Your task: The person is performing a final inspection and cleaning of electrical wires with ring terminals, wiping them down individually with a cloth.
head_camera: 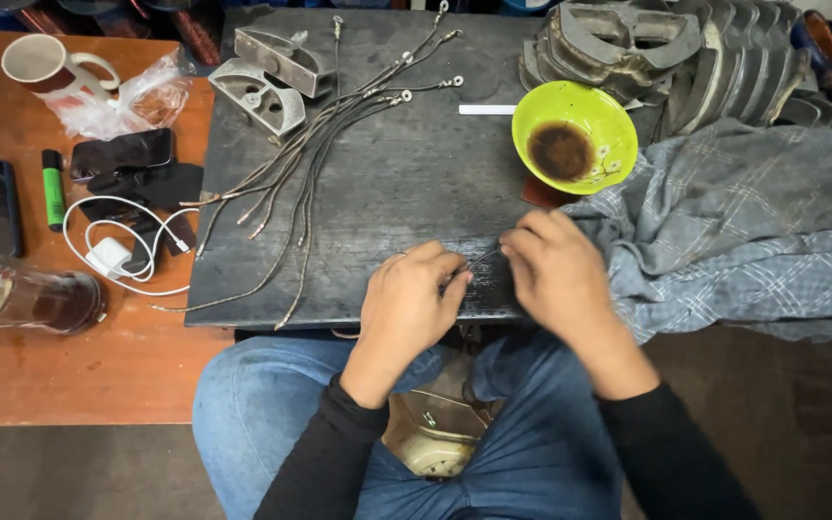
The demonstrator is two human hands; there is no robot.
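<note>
My left hand [406,300] and my right hand [553,270] meet over the near edge of a dark metal plate [406,183]. Both pinch a thin short wire piece [481,257] stretched between their fingertips. A fan of several thin cables with ring terminals [325,135] lies on the plate to the left. A lime green bowl [574,135] with dark residue stands just beyond my right hand. A grey checked cloth [743,221] lies under and beside my right wrist.
Two metal brackets [267,77] sit at the plate's far left; stacked metal castings [657,48] at far right. The orange table [69,376] holds a mug [45,65], plastic bag, phones, green marker [53,188], white charger [113,252], glass jar [21,294]. A white stick [485,110] lies near the bowl.
</note>
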